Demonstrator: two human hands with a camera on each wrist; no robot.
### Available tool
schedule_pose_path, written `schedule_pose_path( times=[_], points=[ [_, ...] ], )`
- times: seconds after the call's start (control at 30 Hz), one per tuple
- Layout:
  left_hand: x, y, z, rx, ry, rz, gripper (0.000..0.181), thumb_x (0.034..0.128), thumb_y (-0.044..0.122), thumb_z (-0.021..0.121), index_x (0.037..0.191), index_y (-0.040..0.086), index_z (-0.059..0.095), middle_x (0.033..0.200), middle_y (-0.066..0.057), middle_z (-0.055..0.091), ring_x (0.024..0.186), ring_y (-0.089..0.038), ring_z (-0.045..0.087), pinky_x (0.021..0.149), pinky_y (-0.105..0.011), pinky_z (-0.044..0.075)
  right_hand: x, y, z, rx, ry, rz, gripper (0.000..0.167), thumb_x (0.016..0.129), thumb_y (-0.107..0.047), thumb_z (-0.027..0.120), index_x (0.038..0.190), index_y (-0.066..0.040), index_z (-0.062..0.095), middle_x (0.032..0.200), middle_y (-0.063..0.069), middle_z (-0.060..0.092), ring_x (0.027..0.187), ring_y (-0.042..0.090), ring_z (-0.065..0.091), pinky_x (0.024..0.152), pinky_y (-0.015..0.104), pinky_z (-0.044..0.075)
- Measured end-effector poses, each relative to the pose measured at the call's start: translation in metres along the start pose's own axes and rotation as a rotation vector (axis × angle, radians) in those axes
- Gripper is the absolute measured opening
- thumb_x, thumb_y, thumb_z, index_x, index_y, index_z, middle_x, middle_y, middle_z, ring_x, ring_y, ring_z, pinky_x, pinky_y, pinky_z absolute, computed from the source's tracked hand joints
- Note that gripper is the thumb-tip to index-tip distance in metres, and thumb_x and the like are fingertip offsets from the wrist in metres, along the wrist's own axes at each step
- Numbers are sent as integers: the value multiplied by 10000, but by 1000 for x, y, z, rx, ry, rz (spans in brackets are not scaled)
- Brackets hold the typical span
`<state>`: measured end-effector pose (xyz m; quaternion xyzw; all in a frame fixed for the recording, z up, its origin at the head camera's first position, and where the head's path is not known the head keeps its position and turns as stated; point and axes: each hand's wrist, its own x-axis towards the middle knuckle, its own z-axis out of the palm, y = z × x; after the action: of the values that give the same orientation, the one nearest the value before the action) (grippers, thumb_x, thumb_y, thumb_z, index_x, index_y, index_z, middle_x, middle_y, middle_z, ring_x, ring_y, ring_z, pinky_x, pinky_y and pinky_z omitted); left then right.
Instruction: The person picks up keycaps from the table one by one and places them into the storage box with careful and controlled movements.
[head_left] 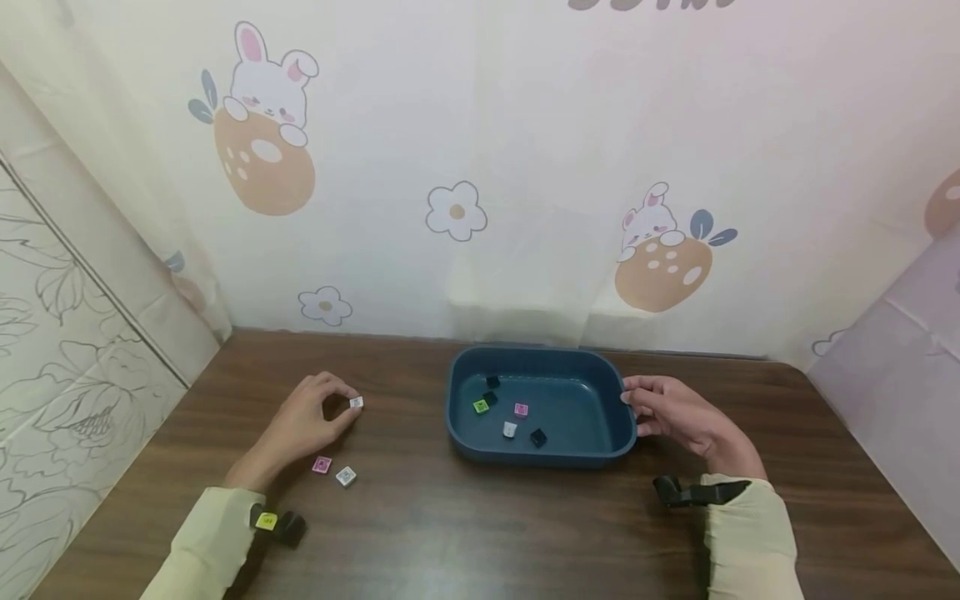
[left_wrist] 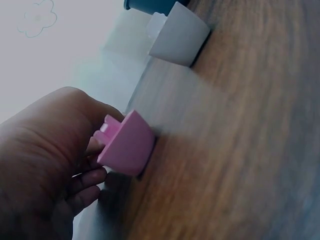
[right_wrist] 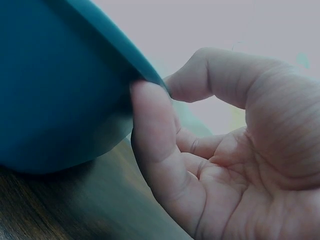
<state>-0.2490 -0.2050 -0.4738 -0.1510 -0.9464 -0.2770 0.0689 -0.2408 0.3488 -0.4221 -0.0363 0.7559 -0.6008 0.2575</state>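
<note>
My left hand [head_left: 311, 417] pinches a small white keycap [head_left: 356, 402] between thumb and fingertip, left of the basin. Close to that hand on the table lie a pink keycap [head_left: 322, 465] and another white keycap [head_left: 346, 477]. The left wrist view shows the pink keycap [left_wrist: 127, 145] large in front of the hand [left_wrist: 45, 155], which hides the held one. At the basin's right end, my right hand [head_left: 678, 412] grips the rim of the blue basin [head_left: 540, 457]. Thumb and finger of the right hand [right_wrist: 215, 150] meet over that rim in the right wrist view.
Inside the basin lie several keycaps: a green one [head_left: 481, 406], a pink one [head_left: 521, 409], a white one [head_left: 509, 429] and black ones [head_left: 537, 437]. A printed curtain [head_left: 390, 258] hangs along the back edge of the brown wooden table [head_left: 420, 533].
</note>
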Motion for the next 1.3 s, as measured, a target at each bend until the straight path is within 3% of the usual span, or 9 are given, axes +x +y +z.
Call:
schedule_pose_path(
  times=[1.0,1.3],
  points=[
    [3,1,1,-14,-17,-12,142,938,228,791,1057,150,780,1120,-52,719,1139,-303,616,990,-551,496,-1,-1,0,1,0,-14,248,1090,-168,562,1258,15,556,876,-68,674,777,62,679,764,245,633],
    [1,4,0,-34,-31,-41,133,949,240,785,1056,162,786,1118,-44,723,1138,-294,617,1004,-537,494,-1,0,2,-4,15,-2,273,1085,-152,544,1288,31,545,902,-64,682,794,57,678,760,242,632]
  ],
)
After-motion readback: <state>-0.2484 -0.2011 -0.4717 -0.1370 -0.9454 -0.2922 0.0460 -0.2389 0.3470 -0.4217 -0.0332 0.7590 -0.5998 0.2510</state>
